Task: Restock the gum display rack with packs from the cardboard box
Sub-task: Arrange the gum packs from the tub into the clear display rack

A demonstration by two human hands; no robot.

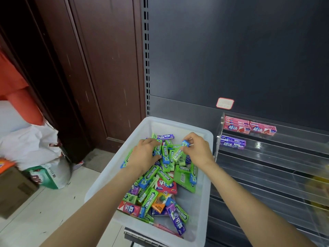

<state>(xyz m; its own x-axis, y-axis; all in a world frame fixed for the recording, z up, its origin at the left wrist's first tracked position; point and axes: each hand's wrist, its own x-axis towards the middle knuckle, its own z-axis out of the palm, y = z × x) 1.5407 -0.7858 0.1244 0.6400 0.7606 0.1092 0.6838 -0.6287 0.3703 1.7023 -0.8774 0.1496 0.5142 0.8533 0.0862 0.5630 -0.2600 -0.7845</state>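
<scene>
Green Doublemint packs (166, 158) filled the far end of the translucent plastic bin (204, 220), where the left hand (145, 154) curled around several. The right hand (196, 148) pinched one green pack (179, 155) between thumb and fingertips, left of the acrylic display rack (267, 157).

I see both hands down in the white bin (204, 177), its right wall close against the clear rack (267, 163). Pink packs (249, 126) and purple packs (232, 142) fill the upper tiers' left ends; the lower tiers lie open.
</scene>
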